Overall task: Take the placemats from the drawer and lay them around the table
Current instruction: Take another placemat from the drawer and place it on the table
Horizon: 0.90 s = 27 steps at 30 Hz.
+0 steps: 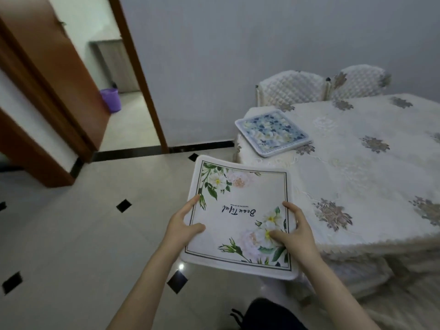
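- Head view: I had the white floral placemat (240, 215) held in the air over the tiled floor (71, 234), just left of the table (357, 167) and near its edge.
- Left hand (183, 225) gripped the mat's left edge: thumb on top, index laid out straight along the border, other fingers hidden under the mat.
- Right hand (292, 234) gripped the near-right part: thumb pressed on the printed flowers, fingers curled round the right edge.
- Mat bowed upward across the middle, far corners drooping a bit, so I judged it light, thin and floppy, not fragile. Surface looked smooth, maybe slick. Two-handed hold at opposite edges seemed right to keep it flat when lowering.
- Blue floral placemat (272, 132) already lay at the table's far-left end, one corner overhanging the edge; looked like a stack, couldn't tell how many.
- Tablecloth (333, 148) was embroidered and draped; I judged it could ruck up if the mat got dragged.
- Two padded chairs (292, 88) stood on the far side, well apart from me.
- Far left: open wooden door (47, 75), purple bin (110, 100) beyond. Nothing stood btwn mat and the near table edge.
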Tool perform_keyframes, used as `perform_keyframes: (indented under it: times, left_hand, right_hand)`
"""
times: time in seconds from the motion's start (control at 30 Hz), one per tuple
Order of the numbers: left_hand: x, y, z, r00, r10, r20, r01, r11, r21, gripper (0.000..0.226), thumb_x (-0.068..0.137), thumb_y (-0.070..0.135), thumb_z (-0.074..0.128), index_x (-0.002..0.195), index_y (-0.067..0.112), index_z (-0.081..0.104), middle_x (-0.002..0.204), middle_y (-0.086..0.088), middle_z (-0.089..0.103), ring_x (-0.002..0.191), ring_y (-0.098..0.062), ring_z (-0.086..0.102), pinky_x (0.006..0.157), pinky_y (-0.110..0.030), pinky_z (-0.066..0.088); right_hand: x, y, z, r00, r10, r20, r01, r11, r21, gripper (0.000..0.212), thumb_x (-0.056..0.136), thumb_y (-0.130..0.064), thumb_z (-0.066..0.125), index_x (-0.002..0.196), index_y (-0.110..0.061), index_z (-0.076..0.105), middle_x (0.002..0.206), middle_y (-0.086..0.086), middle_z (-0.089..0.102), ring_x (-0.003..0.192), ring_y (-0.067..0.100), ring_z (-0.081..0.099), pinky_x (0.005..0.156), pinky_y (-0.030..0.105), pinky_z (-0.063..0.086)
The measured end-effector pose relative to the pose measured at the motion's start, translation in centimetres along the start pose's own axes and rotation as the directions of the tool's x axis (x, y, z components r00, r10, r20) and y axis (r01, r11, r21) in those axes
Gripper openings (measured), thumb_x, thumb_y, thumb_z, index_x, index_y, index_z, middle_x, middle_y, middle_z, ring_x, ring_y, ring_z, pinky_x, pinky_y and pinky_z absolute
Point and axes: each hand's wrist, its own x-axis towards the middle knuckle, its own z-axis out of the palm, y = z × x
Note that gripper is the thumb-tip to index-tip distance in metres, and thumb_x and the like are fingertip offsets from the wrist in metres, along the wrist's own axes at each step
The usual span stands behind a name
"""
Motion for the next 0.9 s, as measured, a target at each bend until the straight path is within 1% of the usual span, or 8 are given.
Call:
perform_keyframes:
  times: [0.07,0.13,0.2,0.3,0.43,0.6,0.77,0.9]
  left_hand:
    - [3.2,0.5,-0.4,0.999,-0.005,0.036,0.005,1.0,0.018,0.075,0.076,-0.01,0.064,0.133,0.036,0.051,0.125,0.018,0.052,0.112,-0.009,0.054,0.082,-0.015,0.048]
    - [6.5,0.7,-0.6,0.998,-0.006,0.07,0.004,1.0,0.03,0.076,0.076,-0.009,0.065,0.134,0.037,0.05,0.128,0.015,0.053,0.112,-0.01,0.054,0.085,-0.018,0.049]
    - [10.0,0.7,-0.7,0.995,-0.01,0.096,0.007,0.999,0.041,0.076,0.075,-0.009,0.066,0.133,0.037,0.05,0.131,0.012,0.053,0.115,-0.014,0.054,0.092,-0.026,0.049]
    - [15.5,1.0,-0.6,0.992,-0.026,0.121,0.021,0.999,0.043,0.076,0.075,-0.01,0.066,0.132,0.037,0.051,0.131,0.012,0.054,0.118,-0.015,0.054,0.097,-0.032,0.047]
    - [23.5,2.4,-0.4,0.987,-0.055,0.153,0.047,0.997,0.055,0.076,0.075,-0.01,0.066,0.133,0.037,0.05,0.132,0.009,0.053,0.118,-0.015,0.054,0.094,-0.028,0.048]
    - [33.2,5.8,1.2,0.974,-0.048,0.223,0.028,0.995,0.093,0.075,0.076,-0.008,0.066,0.132,0.039,0.049,0.127,0.011,0.054,0.112,-0.013,0.056,0.089,-0.026,0.051]
    - [40.7,8.4,3.3,0.951,-0.009,0.31,-0.023,0.995,0.101,0.075,0.075,-0.012,0.064,0.133,0.034,0.051,0.13,0.009,0.055,0.112,-0.011,0.056,0.074,-0.007,0.048]
    - [46.1,9.2,5.6,0.91,0.016,0.415,-0.068,0.991,0.113,0.076,0.074,-0.014,0.064,0.133,0.032,0.052,0.133,0.009,0.054,0.114,-0.006,0.054,0.076,-0.005,0.046]
  right_hand:
    - [1.9,-0.5,0.8,0.999,0.02,-0.048,-0.02,1.0,0.012,0.072,0.071,0.006,0.072,0.123,-0.037,0.048,0.117,0.001,0.06,0.094,0.017,0.065,0.069,0.023,0.055]
    - [4.3,-1.0,1.4,0.996,0.037,-0.079,-0.036,0.999,0.014,0.072,0.07,0.007,0.072,0.121,-0.039,0.049,0.114,0.001,0.062,0.09,0.018,0.066,0.07,0.028,0.057]
    - [7.0,-1.3,2.1,0.993,0.052,-0.102,-0.05,0.999,0.021,0.072,0.07,0.008,0.072,0.12,-0.039,0.05,0.112,-0.001,0.062,0.087,0.018,0.067,0.069,0.03,0.057]
    - [11.6,-1.4,3.0,0.99,0.057,-0.131,-0.055,0.998,0.014,0.072,0.069,0.01,0.071,0.122,-0.036,0.05,0.116,-0.005,0.058,0.094,0.015,0.064,0.074,0.03,0.056]
    - [18.7,-1.7,4.1,0.982,0.085,-0.169,-0.08,0.996,0.034,0.073,0.069,0.009,0.072,0.122,-0.036,0.051,0.122,-0.003,0.056,0.101,0.019,0.062,0.082,0.037,0.055]
    - [27.0,-3.0,4.2,0.967,0.073,-0.243,-0.066,0.997,0.036,0.074,0.067,0.01,0.071,0.122,-0.035,0.05,0.124,-0.003,0.056,0.107,0.018,0.06,0.09,0.042,0.052]
    - [32.3,-4.4,3.4,0.941,0.111,-0.319,-0.098,0.993,0.059,0.073,0.068,0.011,0.069,0.122,-0.035,0.05,0.122,-0.003,0.058,0.102,0.016,0.062,0.086,0.038,0.054]
    - [35.1,-4.1,2.7,0.9,0.149,-0.409,-0.126,0.989,0.081,0.074,0.068,0.01,0.07,0.124,-0.034,0.049,0.121,-0.004,0.058,0.104,0.016,0.061,0.085,0.034,0.053]
